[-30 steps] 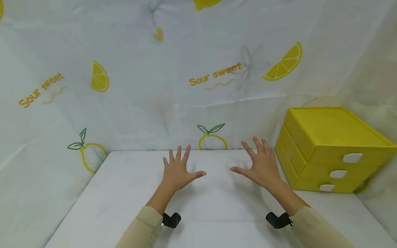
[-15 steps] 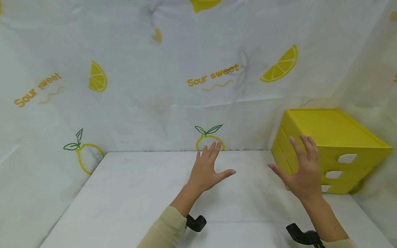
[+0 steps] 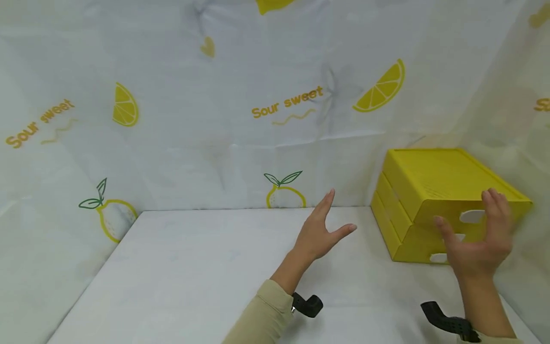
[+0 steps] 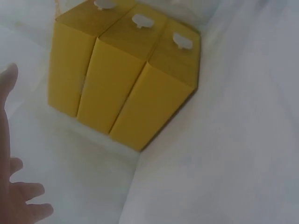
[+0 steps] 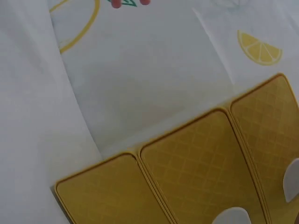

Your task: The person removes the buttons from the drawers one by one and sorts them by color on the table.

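A yellow three-drawer box (image 3: 447,174) with white handles stands at the right of the white table, its drawers shut. My right hand (image 3: 483,248) is raised in front of it, thumb apart from the fingers, overlapping part of the drawer fronts in the head view. My left hand (image 3: 315,236) is over the table left of the box, thumb spread and nothing in it. In the left wrist view, the box (image 4: 112,84) appears beyond my left hand (image 4: 16,196). The right wrist view shows the waffle-patterned drawer fronts (image 5: 201,158) close up, with two fingertips (image 5: 116,3) at the top edge.
A white sheet (image 3: 180,157) printed with lemons and "Sour sweet" lettering hangs behind the table (image 3: 180,267) and along its sides. Black wrist mounts (image 3: 308,306) project inward from both forearms.
Both hands have moved to the right; the right hand has passed from left of the box to in front of its drawers. The head view has turned slightly right. The box stays put.
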`<state>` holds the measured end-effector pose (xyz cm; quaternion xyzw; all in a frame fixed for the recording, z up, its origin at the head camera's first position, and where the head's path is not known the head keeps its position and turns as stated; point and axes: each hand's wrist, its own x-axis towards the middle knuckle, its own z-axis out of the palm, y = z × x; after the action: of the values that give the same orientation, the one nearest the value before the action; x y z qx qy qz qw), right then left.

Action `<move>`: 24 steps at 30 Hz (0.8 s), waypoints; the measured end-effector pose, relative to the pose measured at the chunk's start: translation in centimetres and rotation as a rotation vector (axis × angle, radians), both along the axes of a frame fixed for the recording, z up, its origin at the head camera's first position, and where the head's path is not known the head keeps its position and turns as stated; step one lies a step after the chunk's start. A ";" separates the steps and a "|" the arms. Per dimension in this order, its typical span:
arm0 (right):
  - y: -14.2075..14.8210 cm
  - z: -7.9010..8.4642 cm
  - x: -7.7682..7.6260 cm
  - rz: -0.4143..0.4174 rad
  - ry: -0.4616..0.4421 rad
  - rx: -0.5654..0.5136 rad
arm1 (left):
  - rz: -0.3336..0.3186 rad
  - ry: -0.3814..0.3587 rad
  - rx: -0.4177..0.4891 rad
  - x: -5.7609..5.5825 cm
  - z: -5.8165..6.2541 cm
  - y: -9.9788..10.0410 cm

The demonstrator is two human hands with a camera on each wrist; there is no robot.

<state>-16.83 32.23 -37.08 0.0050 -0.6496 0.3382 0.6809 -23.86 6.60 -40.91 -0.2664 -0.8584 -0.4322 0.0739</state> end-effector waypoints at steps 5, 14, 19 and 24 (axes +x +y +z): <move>2.0 0.0 0.6 -0.068 -0.048 -0.041 | -0.053 -0.043 0.098 -0.3 -0.1 2.3; 6.8 -3.5 0.6 -0.036 -0.272 -0.210 | -0.101 -0.124 0.184 0.5 -0.2 6.5; 7.6 -4.5 0.4 0.064 -0.376 -0.255 | -0.156 -0.102 0.172 0.7 -0.4 9.2; 8.1 -4.7 0.1 0.173 -0.313 -0.285 | -0.202 -0.086 0.108 1.2 -0.2 11.8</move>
<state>-16.76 40.28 -41.79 -0.0884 -0.6901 0.4803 0.5341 -22.68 18.36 -41.13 -0.3281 -0.8050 -0.4942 0.0073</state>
